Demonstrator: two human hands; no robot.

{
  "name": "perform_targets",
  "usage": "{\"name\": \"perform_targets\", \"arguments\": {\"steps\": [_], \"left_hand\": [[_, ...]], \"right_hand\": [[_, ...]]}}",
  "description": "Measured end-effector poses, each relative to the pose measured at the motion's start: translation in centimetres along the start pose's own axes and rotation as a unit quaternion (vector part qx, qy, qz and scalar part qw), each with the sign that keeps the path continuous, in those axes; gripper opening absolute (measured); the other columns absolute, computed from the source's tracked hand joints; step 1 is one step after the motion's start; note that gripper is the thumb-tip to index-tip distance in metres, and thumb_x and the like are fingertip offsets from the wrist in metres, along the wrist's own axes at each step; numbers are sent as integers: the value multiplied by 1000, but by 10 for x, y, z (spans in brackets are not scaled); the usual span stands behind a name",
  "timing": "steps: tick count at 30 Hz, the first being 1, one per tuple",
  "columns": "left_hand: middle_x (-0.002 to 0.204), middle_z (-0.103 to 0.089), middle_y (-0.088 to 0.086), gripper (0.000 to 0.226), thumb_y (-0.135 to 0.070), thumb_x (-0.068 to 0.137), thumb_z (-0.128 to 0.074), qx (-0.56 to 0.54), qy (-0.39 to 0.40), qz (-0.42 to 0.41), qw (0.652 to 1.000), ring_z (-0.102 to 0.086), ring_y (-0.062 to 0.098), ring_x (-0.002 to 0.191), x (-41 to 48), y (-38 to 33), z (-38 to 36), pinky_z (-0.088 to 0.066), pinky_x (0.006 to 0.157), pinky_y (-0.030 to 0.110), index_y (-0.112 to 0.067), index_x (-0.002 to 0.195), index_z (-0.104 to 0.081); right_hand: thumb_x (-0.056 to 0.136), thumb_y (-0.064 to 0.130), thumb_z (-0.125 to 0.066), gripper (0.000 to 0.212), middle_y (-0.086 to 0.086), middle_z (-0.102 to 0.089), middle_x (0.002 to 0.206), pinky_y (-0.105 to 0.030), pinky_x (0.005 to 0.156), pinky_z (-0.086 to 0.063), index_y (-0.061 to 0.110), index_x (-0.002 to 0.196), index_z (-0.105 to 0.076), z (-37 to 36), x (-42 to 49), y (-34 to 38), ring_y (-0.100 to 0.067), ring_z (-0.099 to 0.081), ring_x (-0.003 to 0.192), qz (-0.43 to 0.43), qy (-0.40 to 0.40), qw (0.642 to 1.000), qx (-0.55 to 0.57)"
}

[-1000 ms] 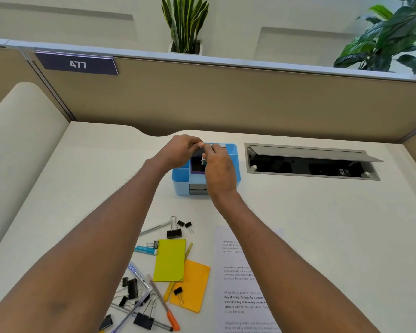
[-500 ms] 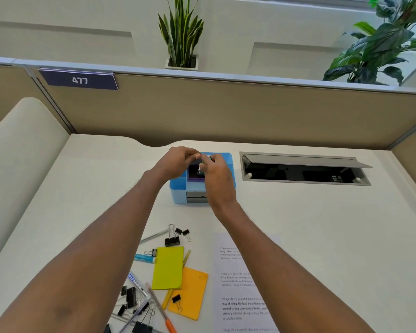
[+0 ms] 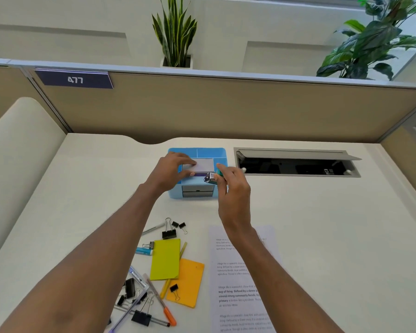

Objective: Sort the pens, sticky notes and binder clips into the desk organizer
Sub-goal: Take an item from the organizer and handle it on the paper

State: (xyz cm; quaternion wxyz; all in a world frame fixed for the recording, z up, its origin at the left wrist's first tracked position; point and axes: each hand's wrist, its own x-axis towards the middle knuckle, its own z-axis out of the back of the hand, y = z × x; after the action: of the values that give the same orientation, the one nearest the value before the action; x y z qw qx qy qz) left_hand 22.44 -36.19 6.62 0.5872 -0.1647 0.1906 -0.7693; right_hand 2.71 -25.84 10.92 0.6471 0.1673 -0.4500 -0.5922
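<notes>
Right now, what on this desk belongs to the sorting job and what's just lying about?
Job: organizer, purple notes, green clip in right hand, yellow notes, orange notes, pens, black clips.
Lying about: printed sheet, cable hatch, plants.

printed sheet (image 3: 240, 280) text too small; pens (image 3: 130, 316) cut off below.

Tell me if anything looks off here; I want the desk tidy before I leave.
Mostly unsorted clutter: binder clips, pens and the yellow and orange sticky notes lie loose, overlapping. The right hand holds a small silver and green object I cannot identify. Nothing looks spilled or damaged.
</notes>
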Motion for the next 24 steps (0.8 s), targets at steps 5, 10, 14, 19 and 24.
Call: {"name": "perform_targets", "arguments": {"steps": [5,10,14,19,24], "left_hand": [[142,-59,3,42,-29,92,-75,14,-32,8,999,-48,23,132,-9,-1,-12,-43,107,43,-24,133,-67],[152,-50,8,50,-30,94,-72,37,-87,14,995,-41,29,140,-24,-9,-20,-34,113,47,-21,141,-60],[154,-47,8,51,-32,96,-70,43,-147,3,988,-39,29,142,-49,-35,-29,-33,114,46,-21,144,-56],[157,-43,6,57,-35,93,-72,39,-107,-64,991,-36,29,145,-110,-85,-67,-35,117,48,-24,146,-53],[167,-30,1,67,-47,93,-69,2,69,-162,984,-29,22,151,-181,-126,-119,-31,122,40,-27,153,-44]], "right_hand": [[101,8,-60,32,-8,-61,117,3,87,-41,5,133,-63,13,-16,-3,-4,-52,109,-11,-17,1000,16],[100,9,-61,32,-8,-63,118,1,91,-43,8,133,-63,34,-32,-5,-3,-54,110,-7,-29,999,13],[100,9,-62,32,-9,-63,120,-1,92,-44,8,132,-63,55,-52,-8,-7,-57,109,-17,-24,1000,8],[99,10,-64,32,-9,-65,122,3,91,-40,8,131,-66,89,-99,-23,-10,-61,108,-54,-11,998,-12],[99,9,-64,29,-4,-66,119,-14,94,-52,11,128,-68,127,-168,-47,-11,-65,104,-73,10,997,-29]]}}
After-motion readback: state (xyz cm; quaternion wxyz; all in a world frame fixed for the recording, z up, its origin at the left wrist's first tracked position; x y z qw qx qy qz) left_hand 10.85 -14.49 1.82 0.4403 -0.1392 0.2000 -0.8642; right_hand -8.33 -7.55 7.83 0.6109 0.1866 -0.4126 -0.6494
